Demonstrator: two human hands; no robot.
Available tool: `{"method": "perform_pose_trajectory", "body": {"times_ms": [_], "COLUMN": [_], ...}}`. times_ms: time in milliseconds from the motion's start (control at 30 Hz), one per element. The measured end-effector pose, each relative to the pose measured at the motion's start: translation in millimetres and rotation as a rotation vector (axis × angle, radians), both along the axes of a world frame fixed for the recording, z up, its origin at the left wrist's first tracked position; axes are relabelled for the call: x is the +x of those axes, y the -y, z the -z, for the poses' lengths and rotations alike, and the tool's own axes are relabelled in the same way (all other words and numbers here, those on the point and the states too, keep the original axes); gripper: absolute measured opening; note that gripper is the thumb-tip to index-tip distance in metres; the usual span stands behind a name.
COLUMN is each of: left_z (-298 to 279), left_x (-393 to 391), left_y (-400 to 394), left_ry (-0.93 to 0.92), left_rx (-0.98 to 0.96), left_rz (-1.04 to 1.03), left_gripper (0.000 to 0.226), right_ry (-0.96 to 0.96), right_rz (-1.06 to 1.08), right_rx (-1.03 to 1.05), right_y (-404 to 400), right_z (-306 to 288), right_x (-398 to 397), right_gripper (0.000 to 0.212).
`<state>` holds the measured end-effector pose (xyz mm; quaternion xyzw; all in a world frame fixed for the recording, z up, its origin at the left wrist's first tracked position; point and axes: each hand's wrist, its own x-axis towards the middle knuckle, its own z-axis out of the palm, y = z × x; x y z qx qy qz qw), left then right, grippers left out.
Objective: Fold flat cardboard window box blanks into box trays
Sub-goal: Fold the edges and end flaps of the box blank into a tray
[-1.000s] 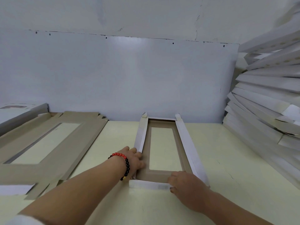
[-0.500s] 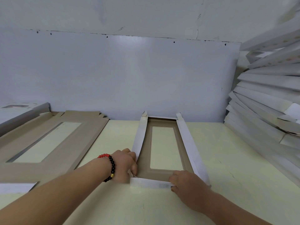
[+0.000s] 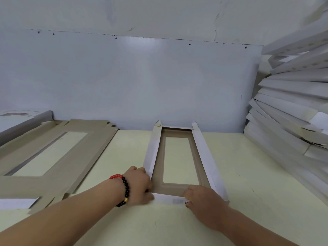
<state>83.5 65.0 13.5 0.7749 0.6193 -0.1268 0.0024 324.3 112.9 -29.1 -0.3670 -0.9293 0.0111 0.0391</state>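
I see a half-formed window box tray (image 3: pixel 179 157) lying on the pale yellow table (image 3: pixel 248 174), its far end almost against the grey wall panel (image 3: pixel 142 82). Both long white side walls stand raised, leaning slightly outward, and the brown inside faces up around the window cut-out. My left hand (image 3: pixel 140 186) sits at the near left corner, fingers curled onto the near white end flap (image 3: pixel 168 199) where it meets the left wall. My right hand (image 3: pixel 202 199) pinches the same flap at its right end. A red and black bead bracelet (image 3: pixel 123 189) circles the left wrist. A pile of flat brown blanks (image 3: pixel 58 157) lies to the left, well apart, and folded white trays (image 3: pixel 291 118) are stacked at the right.
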Motion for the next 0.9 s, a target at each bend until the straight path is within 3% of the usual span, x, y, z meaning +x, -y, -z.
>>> {"method": "perform_pose_trajectory", "body": {"times_ms": [133, 433, 633, 700, 900], "left_z": [12, 32, 19, 14, 12], "left_x": [15, 69, 62, 55, 51], "left_y": [7, 14, 8, 8, 8], "left_ry": [0.04, -0.137, -0.085, -0.103, -0.096], "left_rx": [0.096, 0.168, 0.035, 0.017, -0.016], "left_rz": [-0.037, 0.041, 0.041, 0.068, 0.057], "left_gripper": [0.019, 0.035, 0.041, 0.041, 0.04], "right_ry": [0.017, -0.005, -0.123, -0.045, 0.315], "right_rz": [0.008, 0.001, -0.036, -0.017, 0.052], "right_rx": [-0.002, 0.02, -0.286, -0.152, 0.113], "right_y": [1, 4, -10, -27, -76], "right_z": [-1, -3, -33, -44, -52], "right_x": [-1, -4, 13, 22, 33], "right_gripper": [0.018, 0.021, 0.019, 0.023, 0.063]}}
